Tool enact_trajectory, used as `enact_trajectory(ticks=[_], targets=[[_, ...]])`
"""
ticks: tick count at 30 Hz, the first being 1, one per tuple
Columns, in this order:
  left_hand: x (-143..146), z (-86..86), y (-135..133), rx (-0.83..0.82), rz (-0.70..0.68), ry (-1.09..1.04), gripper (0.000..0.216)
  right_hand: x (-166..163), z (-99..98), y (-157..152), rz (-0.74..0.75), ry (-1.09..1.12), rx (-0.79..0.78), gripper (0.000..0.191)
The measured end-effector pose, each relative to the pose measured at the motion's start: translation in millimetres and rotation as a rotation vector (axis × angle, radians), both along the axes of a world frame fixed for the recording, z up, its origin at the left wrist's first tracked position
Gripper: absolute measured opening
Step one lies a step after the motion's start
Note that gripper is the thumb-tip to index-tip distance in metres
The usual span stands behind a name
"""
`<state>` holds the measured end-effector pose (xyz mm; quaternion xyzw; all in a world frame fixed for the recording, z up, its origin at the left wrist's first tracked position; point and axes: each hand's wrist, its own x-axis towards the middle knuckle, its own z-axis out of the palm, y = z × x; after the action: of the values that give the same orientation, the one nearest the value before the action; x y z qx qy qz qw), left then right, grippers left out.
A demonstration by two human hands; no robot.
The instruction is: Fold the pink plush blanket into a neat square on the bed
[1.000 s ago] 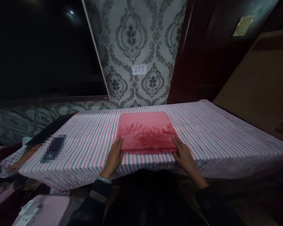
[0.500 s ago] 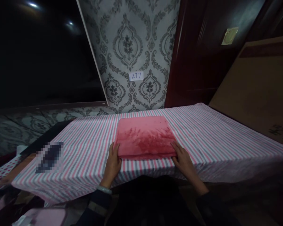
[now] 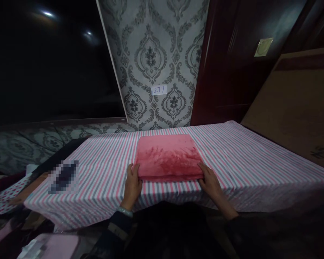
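Observation:
A pink plush cloth (image 3: 167,154), folded into a thick, flat rectangle, lies near the front edge of the striped tablecloth (image 3: 102,162). At its front left corner, my left hand (image 3: 133,183) has its fingers along the side and the thumb by the front edge. My right hand (image 3: 209,181) holds the front right corner in much the same way, its fingertips on the side edge. Dark streaks in the pile mark the top of the cloth. The undersides of both corners are hidden.
A large dark television screen (image 3: 51,72) hangs at the left. At the right leans a big cardboard box (image 3: 294,111). A blurred-out dark item (image 3: 63,177) lies on the table's left part. Below left is a pink stool-like surface (image 3: 61,246).
The camera view has shifted slightly, so everything sits a little further right. Both hands stay at the front corners of the folded cloth, which keeps its shape.

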<state>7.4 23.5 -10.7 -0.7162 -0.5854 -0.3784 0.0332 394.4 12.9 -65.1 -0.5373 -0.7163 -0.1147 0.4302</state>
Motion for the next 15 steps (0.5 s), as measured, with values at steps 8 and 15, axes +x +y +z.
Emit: enact_trajectory(ticks=[8,15], targets=[[0,10.7,3,-0.044,-0.063,0.093,0.070,1,8.9,2,-0.009,0.067,-0.073,0.062],[-8,54.0,15,-0.100,-0.114,0.063,0.055,2,59.4,8,-0.028,0.097,-0.062,0.044]])
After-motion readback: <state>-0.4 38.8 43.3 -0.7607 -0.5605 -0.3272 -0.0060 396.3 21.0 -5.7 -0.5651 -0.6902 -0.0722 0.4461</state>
